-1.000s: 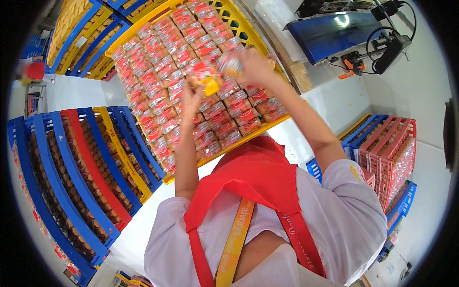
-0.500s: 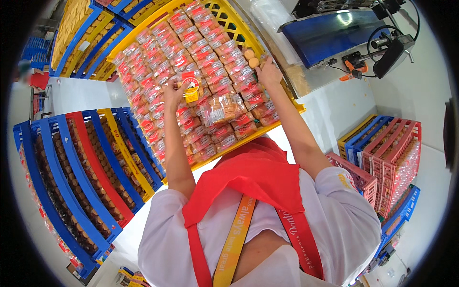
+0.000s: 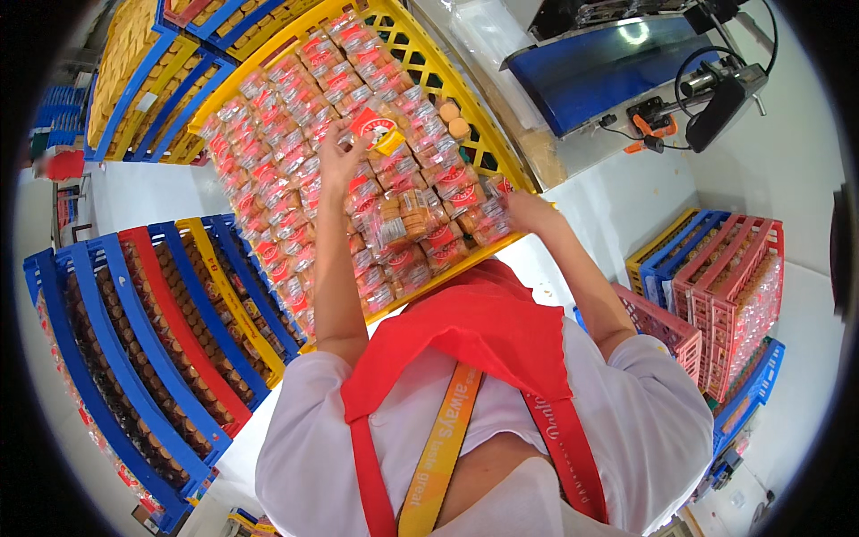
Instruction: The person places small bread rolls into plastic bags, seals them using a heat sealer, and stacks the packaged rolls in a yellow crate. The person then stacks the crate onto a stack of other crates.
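Note:
A yellow crate point(image 3: 501, 148) holds rows of clear packets point(image 3: 295, 179) of round brown baked goods with red labels. My left hand point(image 3: 343, 159) is over the middle of the crate, fingers closed at the edge of a clear packet with a red and yellow label point(image 3: 386, 139). One packet point(image 3: 410, 217) lies across the rows nearer me, its brown rounds and printed code showing. At the crate's right corner, my right hand point(image 3: 531, 212) reaches over the rim and touches a small packet point(image 3: 497, 186); its fingertips are partly hidden.
Stacked blue, red and yellow crates point(image 3: 148, 345) of baked goods stand at left, with more crates point(image 3: 148, 85) behind. Pink and blue crates point(image 3: 711, 291) are at right. Beyond the yellow crate is a blue-surfaced machine point(image 3: 617, 67) with a black arm-mounted device point(image 3: 729, 107).
My left hand has moved away from me and slightly right, carrying the red-and-yellow-labelled packet along. My right hand has come down from the crate's right side to its near right corner.

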`<state>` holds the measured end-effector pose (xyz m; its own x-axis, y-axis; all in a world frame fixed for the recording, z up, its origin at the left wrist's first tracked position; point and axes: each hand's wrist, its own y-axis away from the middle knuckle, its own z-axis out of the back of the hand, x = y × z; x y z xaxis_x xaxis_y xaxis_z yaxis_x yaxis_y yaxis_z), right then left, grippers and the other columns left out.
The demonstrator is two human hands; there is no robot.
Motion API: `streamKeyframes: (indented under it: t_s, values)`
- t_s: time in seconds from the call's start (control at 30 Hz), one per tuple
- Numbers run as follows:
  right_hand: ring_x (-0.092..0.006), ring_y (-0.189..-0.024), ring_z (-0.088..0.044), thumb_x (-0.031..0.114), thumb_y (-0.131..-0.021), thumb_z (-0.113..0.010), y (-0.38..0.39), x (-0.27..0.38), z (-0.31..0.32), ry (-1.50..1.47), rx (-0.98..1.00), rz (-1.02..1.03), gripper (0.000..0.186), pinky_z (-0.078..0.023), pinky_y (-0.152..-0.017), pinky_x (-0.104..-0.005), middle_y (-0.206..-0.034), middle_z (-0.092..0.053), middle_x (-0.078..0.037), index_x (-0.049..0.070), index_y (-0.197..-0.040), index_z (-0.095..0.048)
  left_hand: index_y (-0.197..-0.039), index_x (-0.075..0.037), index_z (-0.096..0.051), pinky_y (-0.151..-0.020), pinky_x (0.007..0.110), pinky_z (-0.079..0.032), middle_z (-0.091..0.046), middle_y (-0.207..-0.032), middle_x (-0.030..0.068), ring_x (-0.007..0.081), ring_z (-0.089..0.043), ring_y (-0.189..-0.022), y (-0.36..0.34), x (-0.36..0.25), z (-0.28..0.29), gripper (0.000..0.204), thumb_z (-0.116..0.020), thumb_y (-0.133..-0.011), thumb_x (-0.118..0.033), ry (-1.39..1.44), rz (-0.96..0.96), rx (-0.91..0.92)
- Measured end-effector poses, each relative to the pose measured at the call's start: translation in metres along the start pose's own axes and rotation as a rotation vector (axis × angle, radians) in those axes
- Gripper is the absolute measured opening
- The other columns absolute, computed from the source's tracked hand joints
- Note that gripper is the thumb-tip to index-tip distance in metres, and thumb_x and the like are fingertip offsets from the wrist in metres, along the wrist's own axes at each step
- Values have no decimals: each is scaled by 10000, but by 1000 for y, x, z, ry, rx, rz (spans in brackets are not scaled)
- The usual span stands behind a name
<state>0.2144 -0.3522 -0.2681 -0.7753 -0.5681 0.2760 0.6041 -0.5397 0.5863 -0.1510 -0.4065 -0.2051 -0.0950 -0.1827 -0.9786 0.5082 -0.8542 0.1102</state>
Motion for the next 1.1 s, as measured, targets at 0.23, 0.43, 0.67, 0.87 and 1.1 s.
streamKeyframes:
  t_s: [0.23, 0.43, 0.67, 0.87, 1.1]
  values:
    - [-349, -1011, -609, 204, -839, -553, -143, 82, 123, -226, -386, -254, 403, -485, -848, -431, -1082, -624, -205, 6, -1175, -453, -1076, -14, -536, -635, 252, -481, -595, -1072, 107, 113, -584, -781, 4, -2, -6, 418, -759, -763, -177, 31, -9, -65]
    - [-349, -1024, -598, 150, -762, -633, -188, 54, 93, -187, -290, -237, 455, -466, -850, -458, -1068, -620, -218, 45, -1154, -426, -1079, -27, -530, -663, 250, -487, -596, -1024, 61, 115, -591, -834, 16, -27, 12, 368, -732, -786, -121, 102, 6, -19]
    - [-404, -825, -598, 173, -780, -633, -39, 52, 62, -237, -749, 4, 348, -473, -732, -502, -892, -605, -208, 31, -1025, -429, -1050, -49, -527, -862, 290, -461, -547, -1088, 31, 160, -534, -1039, -29, -29, -54, 286, -660, -801, -3, 83, -246, 288]
    - [-416, -968, -575, 239, -818, -606, -22, 42, 19, -255, -256, -233, 407, -478, -817, -461, -952, -604, -255, -19, -1072, -419, -925, -44, -523, -814, 291, -476, -534, -1058, 68, 184, -544, -973, -67, -4, -142, 239, -631, -742, 65, -182, -605, 711]
    - [-369, -949, -566, 283, -796, -641, 12, 118, 84, -8, -444, 168, 457, -471, -830, -434, -966, -591, -230, -39, -1069, -466, -674, -8, -579, -672, 349, -492, -597, -905, 114, 291, -598, -812, -79, 59, -140, 161, -545, -618, 139, -433, -622, 718]
